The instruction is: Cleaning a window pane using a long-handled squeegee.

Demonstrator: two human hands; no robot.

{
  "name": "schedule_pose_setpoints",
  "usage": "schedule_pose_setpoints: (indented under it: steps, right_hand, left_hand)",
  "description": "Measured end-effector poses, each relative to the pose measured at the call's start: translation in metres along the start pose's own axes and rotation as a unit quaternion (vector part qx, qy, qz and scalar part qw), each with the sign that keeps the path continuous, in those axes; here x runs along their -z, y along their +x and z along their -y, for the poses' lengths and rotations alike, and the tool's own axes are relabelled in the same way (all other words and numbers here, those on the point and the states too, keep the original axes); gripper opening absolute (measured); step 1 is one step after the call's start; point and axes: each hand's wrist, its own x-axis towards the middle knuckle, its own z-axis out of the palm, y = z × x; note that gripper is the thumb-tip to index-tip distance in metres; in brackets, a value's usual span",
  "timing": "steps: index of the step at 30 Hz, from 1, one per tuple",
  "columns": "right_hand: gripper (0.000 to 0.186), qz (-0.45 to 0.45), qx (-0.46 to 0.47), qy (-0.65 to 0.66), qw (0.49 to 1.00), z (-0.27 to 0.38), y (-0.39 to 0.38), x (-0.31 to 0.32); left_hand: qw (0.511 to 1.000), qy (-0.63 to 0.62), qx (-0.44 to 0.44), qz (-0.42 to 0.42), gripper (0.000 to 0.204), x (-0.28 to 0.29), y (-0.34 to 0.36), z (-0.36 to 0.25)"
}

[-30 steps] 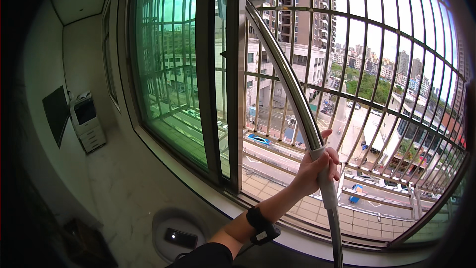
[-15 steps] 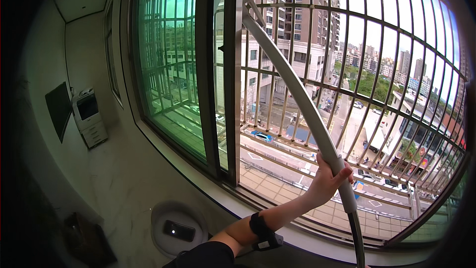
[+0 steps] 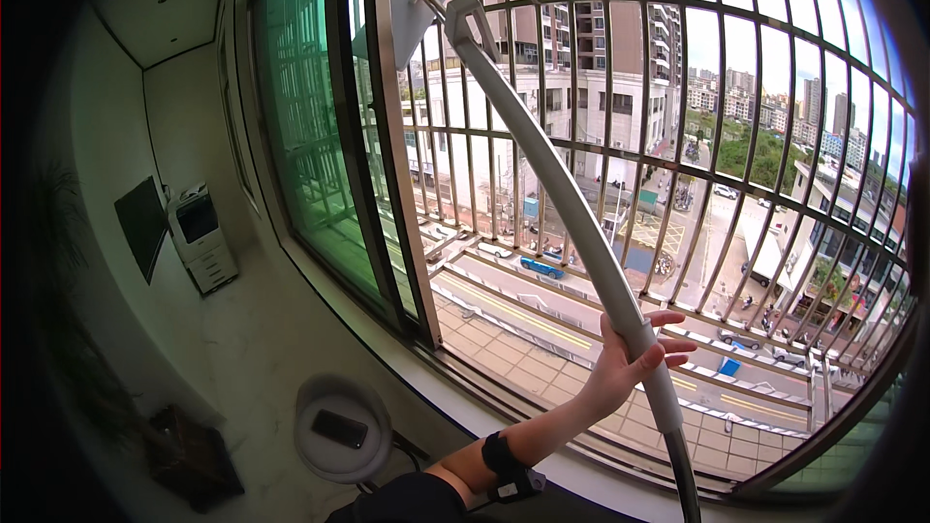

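A long-handled flat mop reaches up and away from me across the window opening. Its thin grey-white head hangs tilted by the upper window frame, on a yellow joint. Around the thick light-grey part of the handle is my left hand, loosely holding it with the thumb across the near side and several fingers stretched out past it. Below that hand, a darker metal tube runs down out of the picture. A black strap with a small box sits on my left forearm. My right hand does not show.
Metal security bars stand outside the opening, with a street below. To the left is a green-tinted sliding pane in a dark frame. A phone lies on a round grey seat. A printer stands farther left.
The mop's head has come into view at the upper left. My left hand's fingers have loosened and spread. The whole view has shifted, with the window frame now farther left.
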Motion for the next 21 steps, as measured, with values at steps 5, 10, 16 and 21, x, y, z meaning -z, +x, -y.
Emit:
schedule_pose_setpoints:
  steps: [5, 10, 16, 21]
  right_hand:
    - [0.021, 0.115, 0.069, 0.112, 0.985, 0.002, 0.006, 0.008]
    - [0.022, 0.246, 0.053, 0.172, 0.952, 0.025, 0.026, 0.012]
    - [0.016, 0.474, -0.019, 0.321, 0.82, 0.062, 0.043, 0.008]
    - [0.02, 0.635, -0.072, 0.344, 0.688, 0.047, 0.046, -0.028]
  left_hand:
    - [0.998, -0.039, -0.012, -0.052, 0.042, -0.011, 0.018, -0.003]
    - [0.993, -0.012, 0.002, -0.114, 0.044, 0.01, 0.031, -0.015]
    - [0.985, 0.057, -0.013, -0.16, 0.045, 0.038, 0.031, -0.021]
    - [0.982, 0.012, -0.041, -0.182, 0.041, 0.075, 0.018, -0.024]
